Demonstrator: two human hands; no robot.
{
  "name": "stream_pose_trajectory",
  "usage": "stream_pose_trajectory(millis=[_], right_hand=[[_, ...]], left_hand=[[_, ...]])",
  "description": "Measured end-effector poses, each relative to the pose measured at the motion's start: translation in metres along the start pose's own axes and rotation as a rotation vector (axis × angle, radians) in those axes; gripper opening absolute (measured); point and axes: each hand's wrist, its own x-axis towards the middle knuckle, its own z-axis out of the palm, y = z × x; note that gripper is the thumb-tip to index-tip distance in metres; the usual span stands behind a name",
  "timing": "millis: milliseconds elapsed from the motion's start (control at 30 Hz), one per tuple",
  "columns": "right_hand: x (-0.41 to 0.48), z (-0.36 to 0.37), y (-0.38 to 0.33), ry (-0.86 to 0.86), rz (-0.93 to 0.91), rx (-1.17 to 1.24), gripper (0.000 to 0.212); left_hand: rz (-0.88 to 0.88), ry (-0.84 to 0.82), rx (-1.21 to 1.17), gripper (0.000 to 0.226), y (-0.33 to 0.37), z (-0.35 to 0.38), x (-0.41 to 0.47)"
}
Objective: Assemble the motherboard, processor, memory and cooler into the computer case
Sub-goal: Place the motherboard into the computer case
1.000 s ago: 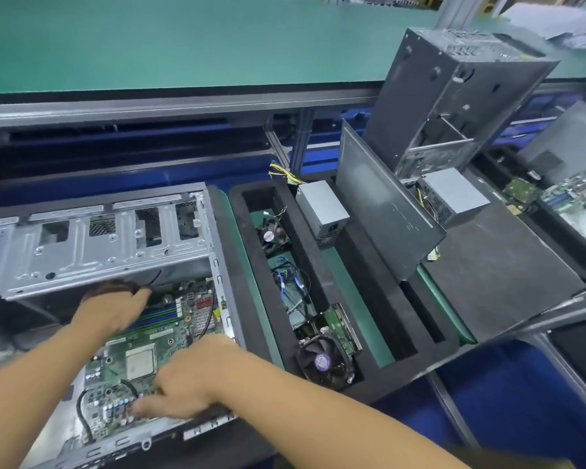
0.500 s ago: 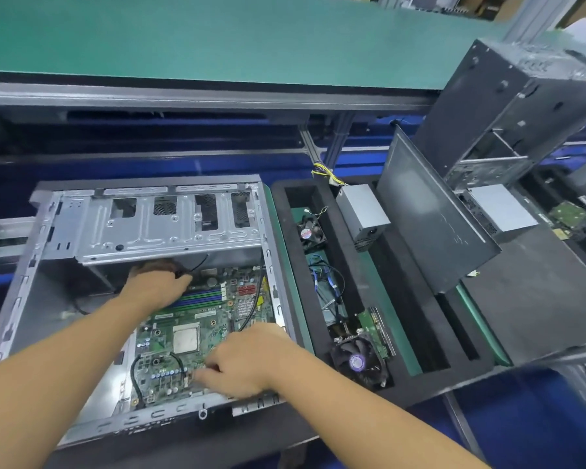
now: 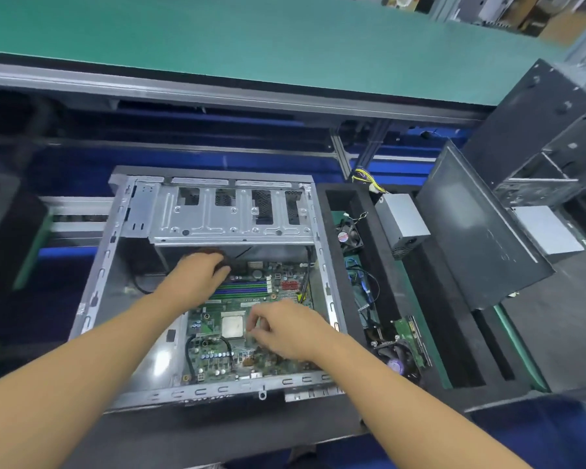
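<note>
A wide green tabletop (image 3: 251, 38) runs across the back. In front of it the computer case (image 3: 95, 289) lies open on its side. To its right sits a black foam tray (image 3: 386, 282), with a dark side panel (image 3: 477, 228) leaning over the tray's far side. The motherboard (image 3: 210, 319) lies flat inside the case, below the metal drive cage. A grey power supply (image 3: 403, 221) stands in the tray, and the cooler (image 3: 398, 358) rests at the tray's near end, well apart from the board. The left hand (image 3: 197, 275) is palm down at the board's far left corner, beside the memory slots (image 3: 247, 287); its fingers curl out of sight, so I cannot tell what its grip has. The right hand (image 3: 285, 330) hovers over the board just right of the processor (image 3: 232, 326), which sits in its socket. Its fingers are bent, thumb and forefinger close together; whether that grip pinches anything is too blurred to tell.
</note>
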Motion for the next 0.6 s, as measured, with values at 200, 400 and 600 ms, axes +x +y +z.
stream_pose_trajectory(millis=[200, 400, 600], right_hand=[[0.034, -0.005, -0.039, 0.117, 0.046, 0.058, 0.046], [0.054, -0.003, -0.089, 0.293, -0.167, 0.173, 0.038], [0.043, 0.013, -0.175, 0.421, -0.653, 0.254, 0.037]], left_hand=[[-0.047, -0.013, -0.151, 0.037, 0.005, -0.042, -0.055], [-0.107, 0.228, -0.489, 0.034, -0.002, -0.073, -0.113], [-0.326, 0.688, -0.686, 0.043, -0.019, -0.103, -0.213]])
